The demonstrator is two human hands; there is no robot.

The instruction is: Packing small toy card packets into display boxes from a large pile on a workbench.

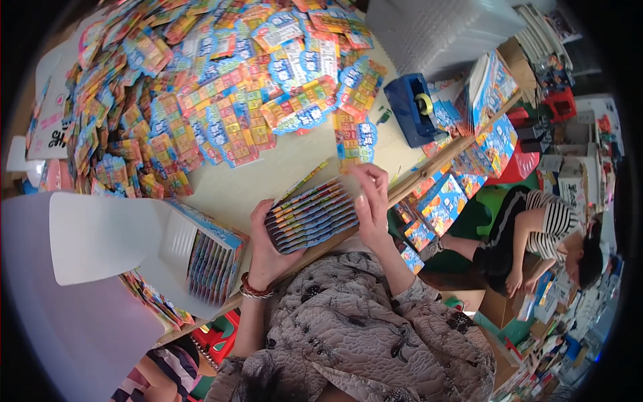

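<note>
My left hand [266, 248] is closed around the left end of a stack of thin, colourful card packets [313, 218], held tilted above the table's near edge. One packet [305, 182] sticks out at an angle from the stack's far side. My right hand [374, 208] is by the stack's right end, thumb and fingers apart, with nothing visible between them. Just beyond its fingertips, a single card packet [349, 137] lies on the table [221, 191]. To the left of my left hand stands an open box [228, 231] filled with a neat row of similar packets.
A large heap of loose card packets [201, 100] covers the far left. A blue tape dispenser [416, 110] and stacked translucent trays [442, 30] stand at the far right. Printed boxes [439, 201] lie beyond the wooden edge. Another person [536, 234] sits at the right.
</note>
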